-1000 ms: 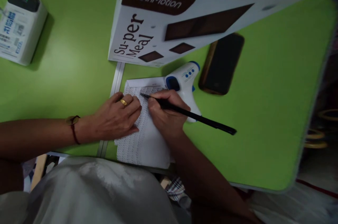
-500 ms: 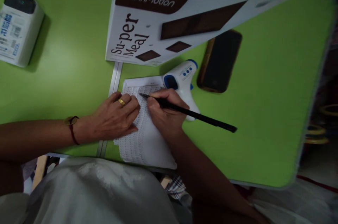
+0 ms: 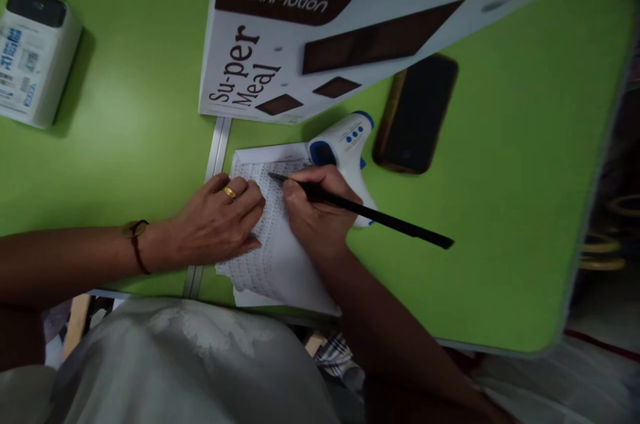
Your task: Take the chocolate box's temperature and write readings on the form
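Observation:
Lines of small handwriting cover much of the white paper [image 3: 287, 264], which lies on the green table. A long black pen [image 3: 390, 216] is gripped between the thumb and fingers of my right hand [image 3: 323, 211], its tip at the writing near the top of the sheet. My left hand [image 3: 220, 217], with a gold ring, rests flat on the paper's left edge, fingers slightly bent and holding nothing. Just beyond my right hand lies a white and blue infrared thermometer [image 3: 345, 137], partly covered by that hand and overlapping the paper's top corner.
A large white NutriMotion box [image 3: 280, 37] stands behind the paper. To the right of the thermometer lies a dark smartphone [image 3: 417, 114]. At the far left is a white power bank [image 3: 43, 57] with a cable plugged in. A metal seam [image 3: 217, 151] crosses the green table [image 3: 500, 244].
My right hand and the pen have shifted slightly to the right across the page. The paper's lower part has shifted a little to the right. My left hand stays in place.

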The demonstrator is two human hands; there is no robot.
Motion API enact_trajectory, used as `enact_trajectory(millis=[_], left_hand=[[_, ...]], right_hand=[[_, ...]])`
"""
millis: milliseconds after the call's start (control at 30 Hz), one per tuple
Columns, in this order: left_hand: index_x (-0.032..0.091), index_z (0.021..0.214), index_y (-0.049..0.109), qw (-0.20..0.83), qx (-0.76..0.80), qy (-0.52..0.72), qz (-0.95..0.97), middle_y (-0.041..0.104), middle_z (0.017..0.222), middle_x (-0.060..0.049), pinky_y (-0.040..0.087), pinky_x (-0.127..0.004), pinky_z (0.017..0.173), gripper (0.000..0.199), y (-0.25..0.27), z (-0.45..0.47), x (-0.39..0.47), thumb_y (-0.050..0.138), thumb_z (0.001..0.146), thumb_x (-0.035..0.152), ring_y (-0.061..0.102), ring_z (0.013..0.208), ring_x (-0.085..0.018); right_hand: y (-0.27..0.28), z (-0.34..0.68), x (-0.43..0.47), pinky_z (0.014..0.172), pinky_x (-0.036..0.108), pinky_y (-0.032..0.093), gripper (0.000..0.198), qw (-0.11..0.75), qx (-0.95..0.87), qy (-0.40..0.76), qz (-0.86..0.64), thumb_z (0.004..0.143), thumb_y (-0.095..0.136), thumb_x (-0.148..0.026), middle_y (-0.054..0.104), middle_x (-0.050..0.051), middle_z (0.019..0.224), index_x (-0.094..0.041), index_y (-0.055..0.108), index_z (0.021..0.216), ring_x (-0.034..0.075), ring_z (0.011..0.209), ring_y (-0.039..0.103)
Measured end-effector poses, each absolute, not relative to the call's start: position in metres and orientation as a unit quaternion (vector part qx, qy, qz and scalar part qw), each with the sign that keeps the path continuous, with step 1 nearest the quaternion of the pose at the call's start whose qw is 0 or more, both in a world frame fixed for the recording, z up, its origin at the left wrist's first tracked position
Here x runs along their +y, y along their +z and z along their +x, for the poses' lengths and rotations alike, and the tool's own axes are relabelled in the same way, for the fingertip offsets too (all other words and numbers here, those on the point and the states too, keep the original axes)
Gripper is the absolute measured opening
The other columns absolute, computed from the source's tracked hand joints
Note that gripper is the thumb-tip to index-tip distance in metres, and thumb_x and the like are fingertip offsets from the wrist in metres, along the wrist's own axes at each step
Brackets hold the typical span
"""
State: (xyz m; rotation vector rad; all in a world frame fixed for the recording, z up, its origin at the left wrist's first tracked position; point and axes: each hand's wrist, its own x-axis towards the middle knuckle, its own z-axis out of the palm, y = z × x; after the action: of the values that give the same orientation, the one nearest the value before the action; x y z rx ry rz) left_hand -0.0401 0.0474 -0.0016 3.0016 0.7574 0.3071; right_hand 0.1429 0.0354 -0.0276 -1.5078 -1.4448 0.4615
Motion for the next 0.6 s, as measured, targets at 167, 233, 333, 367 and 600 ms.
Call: enact_trajectory(millis=[167, 233, 333, 367, 600], left_hand=[[0.005, 0.117, 0.063, 0.023, 0.245, 0.084, 0.966, 0.065, 0.12, -0.018, 0.05, -0.043, 0.09, 0.054, -0.0011, -0.0402, 0.0473, 0.058, 0.095, 0.054, 0.06, 0.105, -0.03], [0.005, 0.117, 0.062, 0.025, 0.244, 0.078, 0.966, 0.065, 0.121, -0.018, 0.05, -0.043, 0.09, 0.053, -0.0009, -0.0403, 0.0474, 0.057, 0.096, 0.053, 0.06, 0.106, -0.03], [0.005, 0.118, 0.062, 0.023, 0.242, 0.078, 0.967, 0.065, 0.121, -0.018, 0.05, -0.043, 0.091, 0.052, -0.0013, -0.0403, 0.0475, 0.056, 0.096, 0.052, 0.06, 0.107, -0.03], [0.005, 0.118, 0.062, 0.021, 0.241, 0.081, 0.967, 0.065, 0.121, -0.018, 0.051, -0.043, 0.09, 0.053, -0.0016, -0.0402, 0.0475, 0.057, 0.096, 0.053, 0.06, 0.106, -0.03], [0.004, 0.12, 0.062, 0.028, 0.244, 0.069, 0.967, 0.065, 0.121, -0.019, 0.05, -0.044, 0.09, 0.053, -0.0002, -0.04, 0.0468, 0.058, 0.095, 0.051, 0.06, 0.106, -0.03]], right_hand=[[-0.0277, 0.1435, 0.0353, 0.053, 0.028, 0.049, 0.009, 0.497, -0.596, 0.194, -0.601, 0.074, 0.059, -0.018, 0.058, -0.007, 0.059, -0.025, 0.056, 0.069, 0.012, 0.053, 0.055], [-0.0263, 0.1446, 0.0349, 0.055, 0.029, 0.051, 0.009, 0.489, -0.596, 0.199, -0.605, 0.075, 0.06, -0.018, 0.059, -0.006, 0.06, -0.025, 0.057, 0.069, 0.013, 0.055, 0.057], [-0.0252, 0.1456, 0.0341, 0.056, 0.029, 0.052, 0.007, 0.478, -0.606, 0.214, -0.599, 0.076, 0.061, -0.019, 0.062, -0.005, 0.063, -0.025, 0.059, 0.072, 0.013, 0.057, 0.059], [-0.0254, 0.1455, 0.0339, 0.056, 0.029, 0.052, 0.007, 0.478, -0.61, 0.219, -0.593, 0.077, 0.061, -0.02, 0.062, -0.006, 0.063, -0.025, 0.06, 0.072, 0.013, 0.056, 0.059], [-0.0288, 0.1425, 0.0337, 0.054, 0.027, 0.05, 0.008, 0.491, -0.612, 0.233, -0.575, 0.078, 0.062, -0.017, 0.061, -0.006, 0.062, -0.024, 0.059, 0.074, 0.011, 0.054, 0.056]])
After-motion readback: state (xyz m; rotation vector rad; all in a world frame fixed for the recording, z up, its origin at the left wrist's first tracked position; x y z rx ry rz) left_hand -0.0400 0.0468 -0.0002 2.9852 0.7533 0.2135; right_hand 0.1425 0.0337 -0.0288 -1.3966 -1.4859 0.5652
